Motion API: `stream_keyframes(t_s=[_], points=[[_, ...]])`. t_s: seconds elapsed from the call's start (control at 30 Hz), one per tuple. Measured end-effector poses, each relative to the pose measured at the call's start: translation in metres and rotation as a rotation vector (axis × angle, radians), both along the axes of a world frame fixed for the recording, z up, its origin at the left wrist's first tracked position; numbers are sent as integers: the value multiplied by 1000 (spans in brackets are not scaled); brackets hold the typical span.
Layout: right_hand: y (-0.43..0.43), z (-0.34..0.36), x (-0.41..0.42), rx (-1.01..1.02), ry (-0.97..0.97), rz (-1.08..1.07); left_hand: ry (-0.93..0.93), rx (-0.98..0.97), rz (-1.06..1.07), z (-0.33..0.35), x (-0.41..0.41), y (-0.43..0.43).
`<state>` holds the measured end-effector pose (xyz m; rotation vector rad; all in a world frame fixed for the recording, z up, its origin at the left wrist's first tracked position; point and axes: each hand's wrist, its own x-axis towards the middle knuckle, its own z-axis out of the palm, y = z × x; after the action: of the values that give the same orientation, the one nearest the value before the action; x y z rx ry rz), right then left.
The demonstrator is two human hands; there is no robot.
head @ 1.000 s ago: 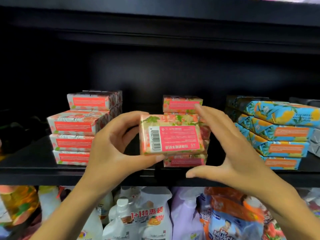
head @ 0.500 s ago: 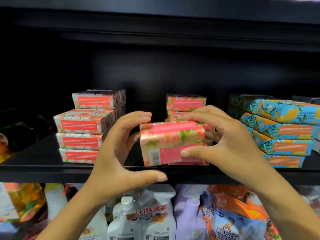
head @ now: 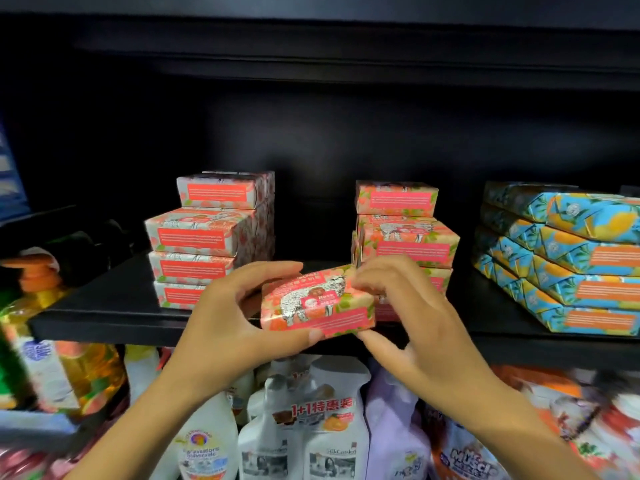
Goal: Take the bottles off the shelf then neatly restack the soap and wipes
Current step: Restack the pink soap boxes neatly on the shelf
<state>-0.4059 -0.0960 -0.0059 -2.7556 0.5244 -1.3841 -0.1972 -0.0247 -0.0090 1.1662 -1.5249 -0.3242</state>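
On the black shelf (head: 104, 306), a pile of pink soap boxes (head: 204, 237) sits toward the left end. The left hand (head: 221, 327) has its grip closed on one pink soap box (head: 317, 301) — thumb under it, fingers over its left end. The box is held in the air just in front of the shelf's front edge, near the middle, with a sheep picture facing up. The right hand (head: 415, 334) pinches the box's right end. Right behind is a second pink pile (head: 405, 233). A blue and orange pile (head: 568, 258) sits at the right end — well apart.
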Motion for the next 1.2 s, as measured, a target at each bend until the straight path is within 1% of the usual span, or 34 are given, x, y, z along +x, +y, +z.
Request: stream_keyframes(t_s=[0.07, 0.13, 0.2, 0.3, 0.37, 0.43, 0.53, 0.6, 0.7, 0.93, 1.2], points=[[-1, -10, -8, 71, -18, -53, -110, -14, 81, -5, 5, -1], [-3, -24, -14, 83, 5, -150, -208, -25, 119, -13, 10, -5], [-6, -38, -16, 40, 70, -269, -276, -44, 129, -21, 11, -9], [-11, -52, -14, -94, 138, -398, -387, -88, 169, -25, 10, -12], [-13, -56, -11, -136, 111, -433, -512, -142, 204, -24, 8, -11], [-14, -59, -9, -133, 50, -425, -650, -227, 247, -22, 7, -12], [-14, -63, -7, -124, -2, -416, -772, -275, 304, -26, 4, -20], [-13, -62, -6, -127, -4, -430, -793, -276, 340, -28, 1, -28], [-12, -62, -4, -143, -7, -455, -765, -263, 388, -26, -2, -40], [-12, -60, -1, -130, -21, -483, -665, -125, 432, -15, -3, -65], [-11, -58, -2, -129, 1, -472, -646, -13, 452, -6, -5, -76]])
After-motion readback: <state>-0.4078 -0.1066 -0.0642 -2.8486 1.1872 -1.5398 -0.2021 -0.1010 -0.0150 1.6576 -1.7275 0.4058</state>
